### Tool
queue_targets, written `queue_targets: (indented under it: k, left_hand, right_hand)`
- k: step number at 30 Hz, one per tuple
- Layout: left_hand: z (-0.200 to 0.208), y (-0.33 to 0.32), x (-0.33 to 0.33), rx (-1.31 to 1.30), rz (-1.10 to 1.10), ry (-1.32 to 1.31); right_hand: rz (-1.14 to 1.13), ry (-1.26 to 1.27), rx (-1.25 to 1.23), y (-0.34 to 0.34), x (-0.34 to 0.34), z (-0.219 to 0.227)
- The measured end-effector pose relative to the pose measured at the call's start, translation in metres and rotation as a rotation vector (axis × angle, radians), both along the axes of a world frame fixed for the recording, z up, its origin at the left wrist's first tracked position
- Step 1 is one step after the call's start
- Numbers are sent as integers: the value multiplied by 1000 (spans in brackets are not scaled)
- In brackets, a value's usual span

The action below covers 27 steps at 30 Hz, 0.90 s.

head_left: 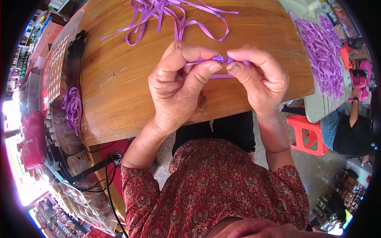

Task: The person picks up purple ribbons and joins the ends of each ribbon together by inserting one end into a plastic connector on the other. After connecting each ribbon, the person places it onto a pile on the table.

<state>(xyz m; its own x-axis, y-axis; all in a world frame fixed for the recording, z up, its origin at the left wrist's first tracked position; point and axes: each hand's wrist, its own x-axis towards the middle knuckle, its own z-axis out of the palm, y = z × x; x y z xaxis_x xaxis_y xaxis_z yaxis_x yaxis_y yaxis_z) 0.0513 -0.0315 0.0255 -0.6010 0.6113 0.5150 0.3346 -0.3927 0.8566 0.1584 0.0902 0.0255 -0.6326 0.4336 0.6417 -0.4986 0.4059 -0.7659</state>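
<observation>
Above the wooden table, my left hand [176,81] pinches one end of a purple ribbon [222,76] between thumb and forefinger. My right hand [264,77] pinches the other end the same way. The two bunched purple ends [218,58] face each other between my fingertips, almost meeting. Whether they are touching or joined is too small to tell. A loop of the ribbon hangs behind my thumbs, partly hidden by my hands. Beyond them lies a loose bundle of purple ribbons [158,10], some with knots.
A thin metal needle-like tool [112,77] lies on the wooden table [119,103] at left. Purple ribbon hangs in a coil [72,109] by its left edge. A big heap of purple ribbons [319,55] covers a pale table at right. Near a red stool [307,135], another person [353,135] is at work.
</observation>
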Motion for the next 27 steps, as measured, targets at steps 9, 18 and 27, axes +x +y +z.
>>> queue_targets:
  k: [9, 18, 27]
  left_hand:
    - [2, 1, 0, 36, 38, 32]
    - [3, -2, -4, -16, 35, 180]
    - [1, -3, 0, 53, 21, 146]
  right_hand:
    - [17, 25, 82, 5, -5, 3]
    - [-56, 36, 231, 7, -2, 2]
    - [-76, 84, 406, 7, 1, 9]
